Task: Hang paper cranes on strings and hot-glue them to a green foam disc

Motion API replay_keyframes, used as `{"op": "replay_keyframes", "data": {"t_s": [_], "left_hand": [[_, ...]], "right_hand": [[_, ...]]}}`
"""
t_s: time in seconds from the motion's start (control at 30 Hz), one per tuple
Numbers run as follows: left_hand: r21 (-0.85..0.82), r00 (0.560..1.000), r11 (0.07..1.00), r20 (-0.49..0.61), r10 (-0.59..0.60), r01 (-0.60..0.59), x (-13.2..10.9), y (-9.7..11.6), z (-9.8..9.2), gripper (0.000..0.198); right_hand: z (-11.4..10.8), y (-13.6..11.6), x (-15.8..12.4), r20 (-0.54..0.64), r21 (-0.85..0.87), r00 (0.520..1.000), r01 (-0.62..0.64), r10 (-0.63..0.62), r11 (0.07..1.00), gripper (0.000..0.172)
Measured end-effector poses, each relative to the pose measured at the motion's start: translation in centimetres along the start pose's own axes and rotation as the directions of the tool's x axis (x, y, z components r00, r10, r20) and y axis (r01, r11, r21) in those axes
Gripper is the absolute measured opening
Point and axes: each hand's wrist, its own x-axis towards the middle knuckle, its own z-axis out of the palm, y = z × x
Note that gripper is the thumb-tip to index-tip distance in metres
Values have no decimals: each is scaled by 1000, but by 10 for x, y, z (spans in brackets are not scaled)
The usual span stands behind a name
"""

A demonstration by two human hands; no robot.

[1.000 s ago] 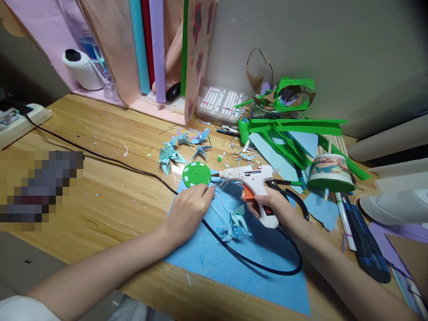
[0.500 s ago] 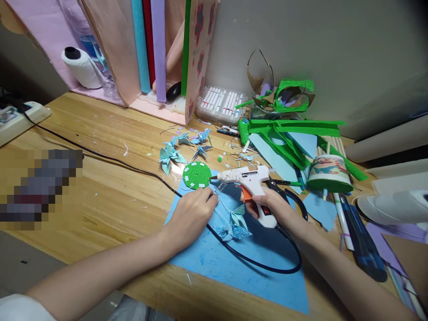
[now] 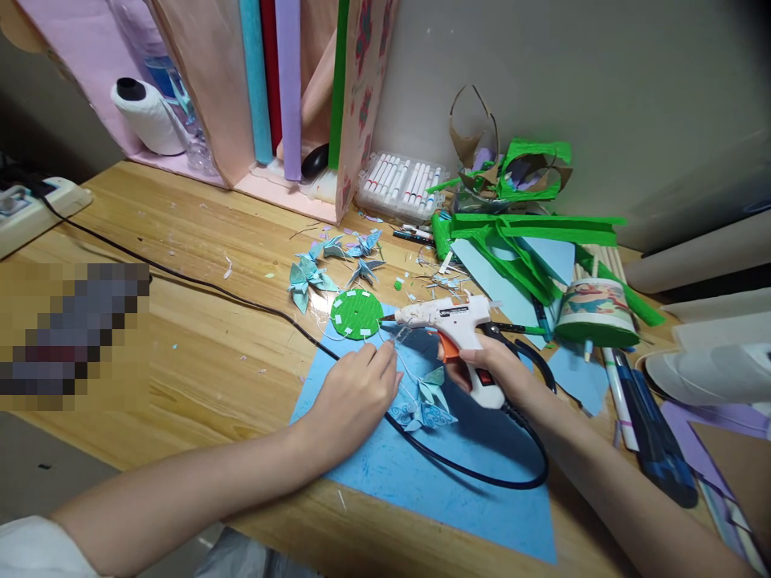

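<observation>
My right hand (image 3: 482, 365) is wrapped round a white glue gun (image 3: 463, 317) with an orange trigger. Its nozzle is at the right edge of a green disc (image 3: 356, 314) that has small white tabs round its rim. Just below the disc my left hand (image 3: 365, 385) rests with its fingers curled together; what they hold, if anything, is hidden. Folded blue paper cranes (image 3: 425, 405) on white thread lie between my hands on a blue sheet (image 3: 446, 498). More cranes (image 3: 310, 277) lie above and left of the disc.
A black cable (image 3: 222, 285) crosses the wooden table from a power strip (image 3: 45, 209). Boxed markers (image 3: 402, 186), green paper strips (image 3: 530, 229) and a round drum-like piece (image 3: 596, 309) stand behind. A blue cutter (image 3: 656, 433) lies at the right, beside paper rolls.
My left hand has shifted slightly down and right, away from the disc. The glue gun stays at the disc's right edge in my right hand.
</observation>
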Motion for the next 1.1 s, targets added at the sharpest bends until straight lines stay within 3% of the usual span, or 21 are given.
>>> {"op": "replay_keyframes", "data": {"t_s": [0.43, 1.1], "left_hand": [[-6, 999, 999, -35, 32, -33, -1, 0, 4, 24], [-58, 997, 997, 39, 62, -60, -2, -2, 3, 19]], "right_hand": [[0, 0, 3, 16, 1, 999, -39, 39, 999, 26], [-7, 10, 6, 36, 40, 998, -62, 61, 997, 24]]}}
